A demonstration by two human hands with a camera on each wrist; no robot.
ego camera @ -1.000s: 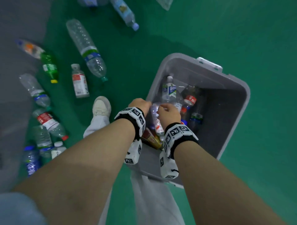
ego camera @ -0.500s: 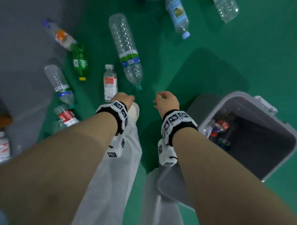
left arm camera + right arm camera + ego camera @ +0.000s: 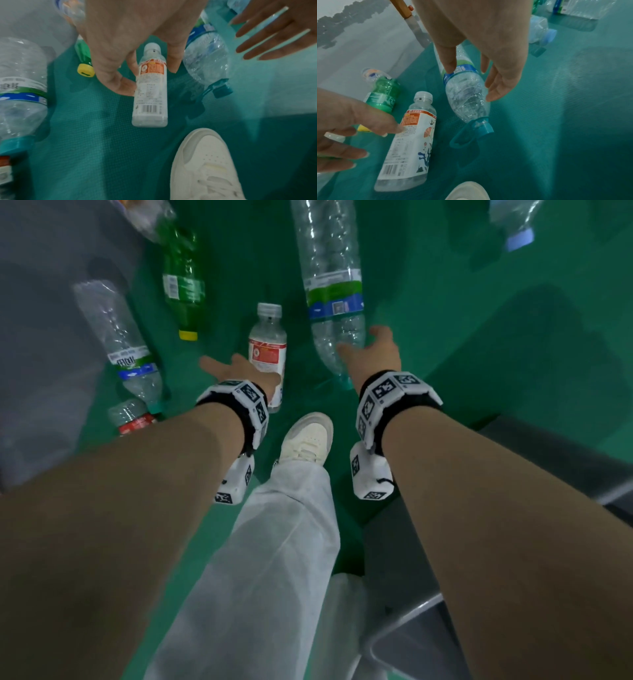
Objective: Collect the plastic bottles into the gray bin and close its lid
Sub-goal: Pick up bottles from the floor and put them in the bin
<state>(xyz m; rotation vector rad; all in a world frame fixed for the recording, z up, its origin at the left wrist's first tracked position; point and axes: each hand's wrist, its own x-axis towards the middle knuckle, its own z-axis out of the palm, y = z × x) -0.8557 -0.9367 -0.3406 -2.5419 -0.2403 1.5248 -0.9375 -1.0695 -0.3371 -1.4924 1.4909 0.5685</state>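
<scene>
Both hands reach down over bottles lying on the green floor. My left hand (image 3: 239, 368) (image 3: 147, 75) is open, its fingers spread around a small clear bottle with an orange-and-white label (image 3: 268, 350) (image 3: 150, 88); the thumb is at the bottle's side. My right hand (image 3: 363, 344) (image 3: 471, 83) is open just above the neck end of a large clear bottle with a green-and-blue label and teal cap (image 3: 332, 292) (image 3: 465, 97). Whether either hand touches its bottle I cannot tell. The gray bin (image 3: 428, 631) shows only as a rim at the lower right.
More bottles lie around: a green one with a yellow cap (image 3: 183, 285), a clear one with a blue band (image 3: 120, 337), a red-labelled one (image 3: 135, 421), a blue-capped one (image 3: 513, 227). My white shoe (image 3: 308, 440) stands between the hands. Gray flooring (image 3: 41, 337) borders the left.
Both hands left the bin, swung left and out over the floor bottles, and their curled fingers spread open. The view turned, so the bin slid to the lower right edge.
</scene>
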